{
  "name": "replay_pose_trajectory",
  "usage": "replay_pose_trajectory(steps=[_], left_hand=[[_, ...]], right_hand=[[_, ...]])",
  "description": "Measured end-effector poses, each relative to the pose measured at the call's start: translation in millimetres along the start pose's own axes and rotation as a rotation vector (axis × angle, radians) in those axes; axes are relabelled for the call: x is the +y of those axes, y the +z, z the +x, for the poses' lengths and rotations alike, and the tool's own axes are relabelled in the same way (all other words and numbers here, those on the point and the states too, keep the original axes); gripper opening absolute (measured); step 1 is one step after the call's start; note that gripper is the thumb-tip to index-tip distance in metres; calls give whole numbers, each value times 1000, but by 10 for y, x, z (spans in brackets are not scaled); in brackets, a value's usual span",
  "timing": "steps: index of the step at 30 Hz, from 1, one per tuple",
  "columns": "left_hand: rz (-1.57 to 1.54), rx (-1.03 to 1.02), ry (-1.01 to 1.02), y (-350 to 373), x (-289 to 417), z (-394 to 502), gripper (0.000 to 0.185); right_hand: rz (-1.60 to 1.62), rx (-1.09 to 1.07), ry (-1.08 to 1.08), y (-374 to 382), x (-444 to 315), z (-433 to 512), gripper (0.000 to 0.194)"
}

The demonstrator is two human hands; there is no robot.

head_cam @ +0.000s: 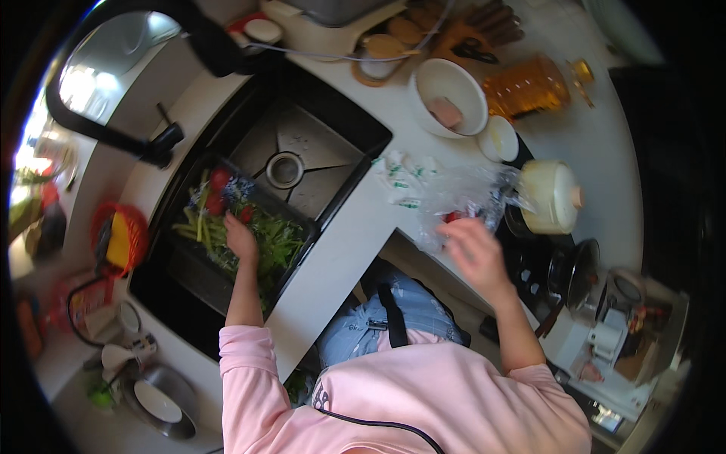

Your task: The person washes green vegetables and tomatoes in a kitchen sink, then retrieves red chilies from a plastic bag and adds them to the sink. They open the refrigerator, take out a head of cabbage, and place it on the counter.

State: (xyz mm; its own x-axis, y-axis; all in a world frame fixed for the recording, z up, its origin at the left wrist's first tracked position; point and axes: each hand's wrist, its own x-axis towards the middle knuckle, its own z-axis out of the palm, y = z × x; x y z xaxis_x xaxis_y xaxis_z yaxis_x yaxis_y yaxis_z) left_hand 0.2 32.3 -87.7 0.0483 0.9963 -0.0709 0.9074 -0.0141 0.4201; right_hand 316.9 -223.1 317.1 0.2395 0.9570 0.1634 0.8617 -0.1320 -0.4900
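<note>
My left hand [241, 239] reaches into a dark tray of vegetables set in the black sink [187, 284]; its fingertips are at a red tomato [215, 203], and whether they grip it is unclear. Around it lie leafy greens [278, 241] and pale green stalks [198, 224]. My right hand [473, 255] is raised over the counter's edge, fingers apart and a little blurred, beside a clear plastic bag [471, 190]. Something red [454, 216] shows at that bag, just past the fingers. A crumpled white bag with green print [404, 179] lies to its left.
A white bowl with a piece of meat [448, 105], a small white bowl [498, 139], an oil bottle [527, 88] and a lidded cream pot [547, 197] stand on the right. The black faucet [102, 133] arches at the upper left. A red basket [119, 238] stands left of the sink.
</note>
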Motion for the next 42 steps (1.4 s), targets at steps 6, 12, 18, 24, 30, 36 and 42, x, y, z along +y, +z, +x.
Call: replay_pose_trajectory(steps=[6,12,18,24,30,36,42], left_hand=[[348,-374,10,-499,776,106,82],[-84,-848,120,-1304,427,795,72],[-1,-370,483,-1755,473,449,39],[272,-354,131,-2125,15,218,55],[651,106,160,-2182,566,-207,53],[-45,241,1236,-2452,3090,-1468,49],[162,-194,1617,-2210,3979,-2172,50]], right_hand=[[-128,294,480,-641,783,-689,29],[-393,199,455,-694,1594,-588,54],[-265,153,536,-754,1980,-765,43],[402,160,379,-1254,1573,-728,46],[791,103,281,-1504,1590,-821,55],[842,184,269,-1470,1650,-687,50],[862,182,206,-1595,1604,-615,47]])
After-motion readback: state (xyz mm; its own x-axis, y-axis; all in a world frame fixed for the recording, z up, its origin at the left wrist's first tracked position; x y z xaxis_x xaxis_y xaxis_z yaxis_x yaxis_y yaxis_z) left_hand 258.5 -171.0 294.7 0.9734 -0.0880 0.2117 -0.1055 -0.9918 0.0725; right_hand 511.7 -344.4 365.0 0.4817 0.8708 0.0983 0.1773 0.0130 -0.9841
